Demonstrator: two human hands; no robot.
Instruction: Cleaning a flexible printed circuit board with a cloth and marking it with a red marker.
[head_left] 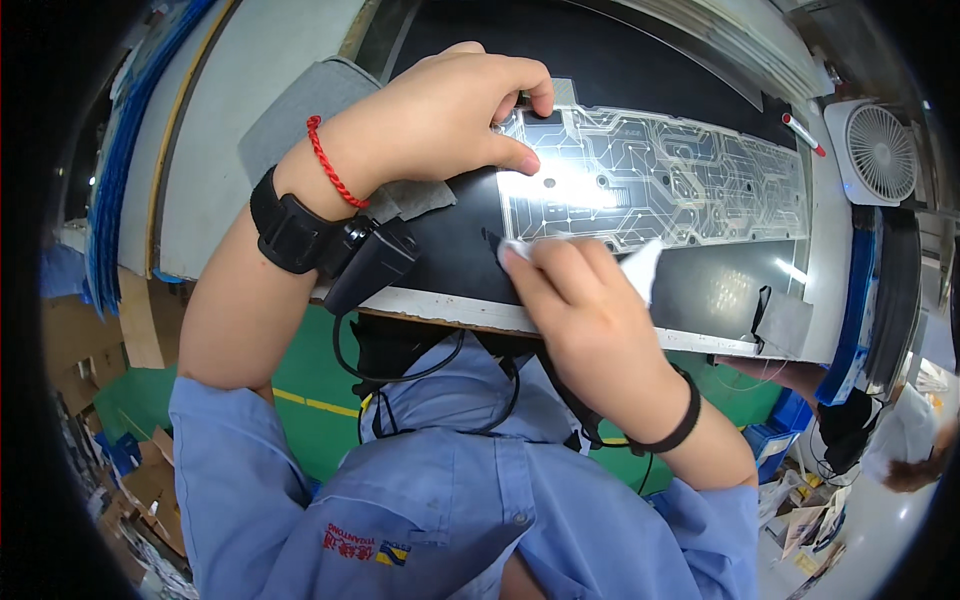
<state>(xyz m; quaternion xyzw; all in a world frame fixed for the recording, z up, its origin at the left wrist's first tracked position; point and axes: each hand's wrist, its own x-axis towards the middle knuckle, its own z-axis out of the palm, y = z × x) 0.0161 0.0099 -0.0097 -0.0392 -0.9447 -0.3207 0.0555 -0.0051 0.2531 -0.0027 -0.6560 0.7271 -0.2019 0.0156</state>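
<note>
A clear, thin keyboard membrane sheet (690, 185) with silvery circuit lines lies on a black work surface (700, 285). At its left end, my left hand (440, 115) has the thumb and index finger closed over the edge; the other fingers are partly hidden. Below the sheet's lower left corner, my right hand (590, 305) is closed on a white wiping cloth (643, 270). Part of the cloth shows at the fingertips and part sticks out beside the knuckles. A bright reflection covers the sheet's left half.
Grey cloth (310, 105) lies under my left forearm. A black wrist camera (372, 262) with a cable hangs from my left wrist strap. To the right are a red-and-white marker (803, 135), a small white fan (878, 150) and a grey flap (783, 322) near the table's front edge.
</note>
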